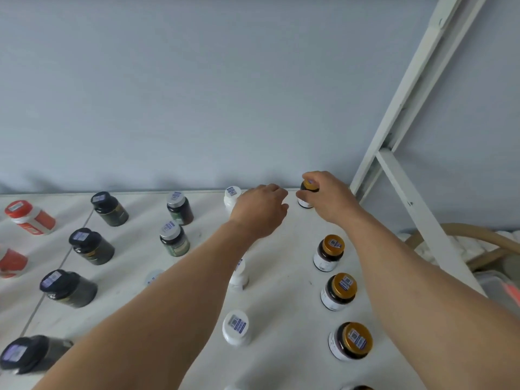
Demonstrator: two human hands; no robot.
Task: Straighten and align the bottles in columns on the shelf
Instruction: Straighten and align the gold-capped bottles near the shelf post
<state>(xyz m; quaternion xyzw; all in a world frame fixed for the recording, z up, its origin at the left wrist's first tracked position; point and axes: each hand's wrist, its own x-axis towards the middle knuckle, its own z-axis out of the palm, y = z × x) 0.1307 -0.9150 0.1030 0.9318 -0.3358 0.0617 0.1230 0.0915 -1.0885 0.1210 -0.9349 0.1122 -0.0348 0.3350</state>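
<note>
Bottles stand in columns on a white shelf (284, 277). My right hand (329, 197) grips the rearmost gold-capped bottle (308, 190) by its cap, near the back wall. In front of it stand three more gold-capped bottles (329, 253), (339, 291), (350, 342). My left hand (260, 211) hovers beside the rear white bottle (232, 197), fingers loosely curled and holding nothing. Two more white bottles (238, 277), (236, 327) stand nearer me, the first partly hidden by my left forearm.
Silver-capped dark bottles (180, 208), (174, 239) form a column left of the white ones. Black-capped bottles (109, 209), (91, 246), (69, 288) and red-capped ones (29, 216) stand farther left. A white shelf frame (405, 114) rises at right, with a wicker chair (478, 240) beyond.
</note>
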